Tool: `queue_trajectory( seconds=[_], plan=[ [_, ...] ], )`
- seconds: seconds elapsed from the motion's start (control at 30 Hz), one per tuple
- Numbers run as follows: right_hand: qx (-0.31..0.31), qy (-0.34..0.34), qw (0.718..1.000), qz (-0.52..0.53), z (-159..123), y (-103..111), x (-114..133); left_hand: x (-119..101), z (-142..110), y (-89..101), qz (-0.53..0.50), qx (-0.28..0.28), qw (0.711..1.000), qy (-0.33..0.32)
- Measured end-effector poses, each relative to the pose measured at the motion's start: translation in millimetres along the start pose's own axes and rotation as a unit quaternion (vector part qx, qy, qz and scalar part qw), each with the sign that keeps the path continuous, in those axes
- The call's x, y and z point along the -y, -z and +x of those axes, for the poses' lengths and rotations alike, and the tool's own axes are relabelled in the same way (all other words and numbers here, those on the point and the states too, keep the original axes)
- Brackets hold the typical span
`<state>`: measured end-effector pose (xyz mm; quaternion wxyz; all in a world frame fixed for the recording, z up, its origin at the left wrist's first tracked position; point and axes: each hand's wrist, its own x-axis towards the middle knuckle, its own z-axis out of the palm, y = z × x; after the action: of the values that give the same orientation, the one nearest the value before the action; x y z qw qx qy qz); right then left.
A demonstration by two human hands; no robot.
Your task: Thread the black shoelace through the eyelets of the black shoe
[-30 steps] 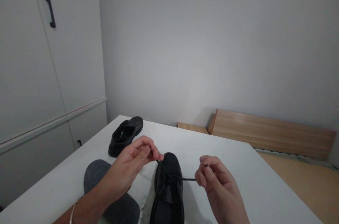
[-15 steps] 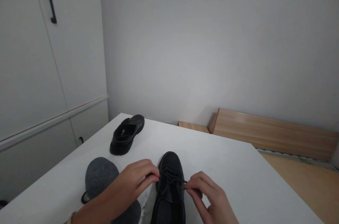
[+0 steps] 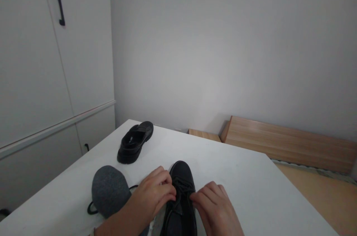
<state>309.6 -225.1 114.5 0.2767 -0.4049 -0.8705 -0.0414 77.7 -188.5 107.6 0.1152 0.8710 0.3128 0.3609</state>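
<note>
A black lace-up shoe [image 3: 182, 171] stands on the white table [image 3: 237, 176], toe pointing away from me and its opening toward me. Its black shoelace [image 3: 182, 187] crosses the tongue. On the shoe's left side, my left hand [image 3: 158, 191] is closed, thumb and fingers pinching the lace close to the eyelets. Opposite it, my right hand [image 3: 210, 202] pinches the lace at the right edge of the lacing. The lace ends are mostly hidden by my fingers. Partly under my left forearm lies a grey, rounded felt-like piece [image 3: 110, 187] with a black cord loop.
Another black shoe [image 3: 135, 142], with a strap across it, stands near the far left corner of the table. White cabinets [image 3: 80, 61] with black handles rise on the left. Behind the table are a grey wall [image 3: 209, 42] and a wooden board [image 3: 279, 139] at the right.
Both hands have moved in closer to the shoe's lacing. The lace stretched out toward my right hand is now drawn in against the shoe. The view has shifted slightly.
</note>
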Motion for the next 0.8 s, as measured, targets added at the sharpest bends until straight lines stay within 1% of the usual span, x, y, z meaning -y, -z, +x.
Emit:
queue_trajectory(
  seconds=[0.1,0.2,0.37,0.5,0.6,0.67,0.7,0.77,0.8],
  plan=[
    [0.064,-0.043,0.997,0.022,-2.8,1.6,0.3,-3.6,-2.7,-1.4,-0.030,0.021,0.999,0.024],
    [0.111,-0.048,0.992,0.025,-5.3,2.1,5.1,-15.0,-4.5,-0.7,-0.030,0.047,0.997,0.058],
    [0.147,-0.052,0.987,-0.050,0.2,-1.4,18.2,-39.2,0.5,0.8,0.033,0.155,0.978,0.137],
    [0.154,-0.064,0.979,-0.122,5.4,-7.3,23.1,-50.4,11.3,1.3,0.098,0.203,0.956,0.189],
    [0.143,-0.068,0.977,-0.141,6.2,-10.2,23.3,-54.7,18.6,2.1,0.118,0.235,0.940,0.219],
    [0.123,-0.066,0.982,-0.127,6.9,-9.5,23.7,-56.1,20.4,3.6,0.126,0.238,0.937,0.221],
    [0.110,-0.065,0.985,-0.112,7.9,-7.9,24.5,-56.2,20.4,5.0,0.126,0.231,0.941,0.212],
    [0.072,-0.070,0.993,-0.057,11.9,-0.9,27.3,-55.2,19.8,9.5,0.098,0.191,0.961,0.175],
    [0.042,-0.074,0.996,-0.011,14.9,4.6,29.3,-54.2,19.7,12.7,0.060,0.154,0.975,0.151]
  ],
)
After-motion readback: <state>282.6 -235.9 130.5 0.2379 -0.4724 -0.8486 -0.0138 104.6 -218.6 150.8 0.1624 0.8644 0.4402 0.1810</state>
